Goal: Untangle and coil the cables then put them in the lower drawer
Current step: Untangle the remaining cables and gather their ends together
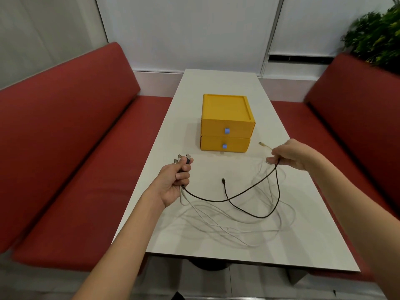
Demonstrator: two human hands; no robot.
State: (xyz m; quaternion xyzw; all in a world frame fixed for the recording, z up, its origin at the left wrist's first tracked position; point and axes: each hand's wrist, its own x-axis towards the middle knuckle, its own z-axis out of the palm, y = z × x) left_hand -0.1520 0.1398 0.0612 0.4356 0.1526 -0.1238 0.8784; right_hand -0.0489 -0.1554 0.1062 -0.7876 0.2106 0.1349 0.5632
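My left hand (pixel 176 180) grips a bundle of cable ends, their plugs (pixel 184 160) sticking up past my fingers. My right hand (pixel 289 153) pinches the black cable (pixel 242 193) together with white cable strands. The black cable sags between both hands and its free plug (pixel 223 181) lies on the table. White cables (pixel 227 221) sprawl in tangled loops over the near part of the table. A yellow two-drawer box (pixel 226 118) stands mid-table; its lower drawer (pixel 233 145) with a blue handle is closed.
The white table (pixel 220 83) runs between two red benches, one on the left (pixel 65 137) and one on the right (pixel 350 118). A loose white plug (pixel 262 144) lies right of the box. A plant (pixel 378 35) stands at the far right.
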